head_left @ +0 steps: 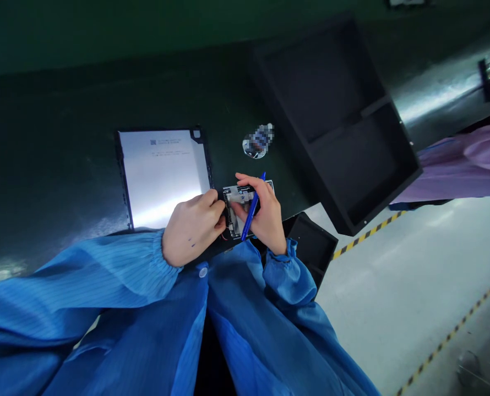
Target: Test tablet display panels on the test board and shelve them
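Observation:
A small black part with a white label and thin wires (240, 199) lies at the near edge of the dark green table (63, 126). My left hand (191, 228) is curled, its fingertips pinching the part's left side. My right hand (261, 212) rests on the part's right side, fingers closed round a blue pen (251, 209) that slants down to the left. Both sleeves are blue. A tablet-like device with a pale reflective face in a black frame (164, 173) lies flat just left of and behind my hands.
A large black two-compartment tray (339, 118) sits at the right of the table. A small round silvery item (258, 142) lies behind my hands. A smaller black box (311, 245) is below the table edge. A person's pink sleeve (468, 168) shows at far right, above floor with yellow-black tape.

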The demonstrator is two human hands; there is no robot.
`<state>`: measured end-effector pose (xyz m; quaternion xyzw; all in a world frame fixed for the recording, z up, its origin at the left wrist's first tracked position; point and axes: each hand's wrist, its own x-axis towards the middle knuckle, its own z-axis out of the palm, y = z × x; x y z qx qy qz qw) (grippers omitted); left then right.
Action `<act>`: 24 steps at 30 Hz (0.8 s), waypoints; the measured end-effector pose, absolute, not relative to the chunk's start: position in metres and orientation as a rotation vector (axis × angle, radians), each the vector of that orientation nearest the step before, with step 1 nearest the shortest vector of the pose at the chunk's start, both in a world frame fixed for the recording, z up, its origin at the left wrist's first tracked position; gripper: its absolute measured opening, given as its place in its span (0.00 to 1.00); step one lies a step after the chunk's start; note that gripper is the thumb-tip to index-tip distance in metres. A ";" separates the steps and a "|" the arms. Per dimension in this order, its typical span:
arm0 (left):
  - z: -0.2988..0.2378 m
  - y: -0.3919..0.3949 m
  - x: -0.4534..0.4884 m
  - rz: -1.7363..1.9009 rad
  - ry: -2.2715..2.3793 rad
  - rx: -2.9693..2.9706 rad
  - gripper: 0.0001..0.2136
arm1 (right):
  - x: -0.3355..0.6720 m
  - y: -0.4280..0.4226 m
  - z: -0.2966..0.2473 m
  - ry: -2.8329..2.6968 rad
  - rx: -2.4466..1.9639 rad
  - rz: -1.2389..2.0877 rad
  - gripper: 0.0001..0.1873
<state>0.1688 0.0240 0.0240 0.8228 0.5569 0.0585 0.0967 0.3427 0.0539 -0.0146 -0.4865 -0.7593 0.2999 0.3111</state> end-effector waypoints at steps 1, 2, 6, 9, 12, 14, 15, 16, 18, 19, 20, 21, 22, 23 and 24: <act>0.023 0.024 0.169 0.174 1.649 2.439 0.09 | 0.344 0.055 -0.013 -2.011 -1.268 0.820 0.17; 0.023 0.024 0.168 0.175 1.649 2.440 0.08 | 0.346 0.056 -0.012 -2.020 -1.254 0.846 0.18; 0.021 0.023 0.167 0.185 1.647 2.445 0.08 | 0.346 0.058 -0.009 -2.072 -1.256 0.881 0.20; 0.019 0.023 0.169 0.181 1.639 2.439 0.08 | 0.340 0.055 -0.012 -2.070 -1.292 0.836 0.18; 0.018 0.025 0.170 0.172 1.630 2.416 0.09 | 0.335 0.050 -0.017 -2.029 -1.300 0.794 0.18; 0.021 0.026 0.165 0.202 1.611 2.356 0.09 | 0.334 0.046 -0.017 -1.940 -1.302 0.797 0.19; 0.024 0.026 0.159 0.261 1.593 2.304 0.09 | 0.335 0.045 -0.016 -1.869 -1.295 0.795 0.20; 0.028 0.026 0.150 0.349 1.572 2.237 0.08 | 0.337 0.045 -0.012 -1.795 -1.277 0.789 0.20; 0.040 0.021 0.125 0.566 1.554 2.043 0.13 | 0.343 0.047 -0.002 -1.733 -1.220 0.789 0.21; 0.046 0.016 0.110 0.654 1.573 1.907 0.17 | 0.347 0.049 0.003 -1.788 -1.188 0.807 0.22; 0.053 0.010 0.093 0.715 1.616 1.738 0.21 | 0.350 0.052 0.009 -1.904 -1.150 0.839 0.26; 0.058 0.003 0.077 0.753 1.667 1.530 0.24 | 0.352 0.056 0.013 -2.057 -1.108 0.873 0.32; 0.063 -0.005 0.062 0.759 1.717 1.321 0.26 | 0.353 0.059 0.015 -2.220 -1.063 0.904 0.40; 0.066 -0.014 0.050 0.761 1.757 1.127 0.25 | 0.354 0.063 0.016 -2.366 -1.019 0.922 0.49; 0.068 -0.023 0.039 0.745 1.790 0.952 0.24 | 0.353 0.066 0.015 -2.477 -0.984 0.927 0.57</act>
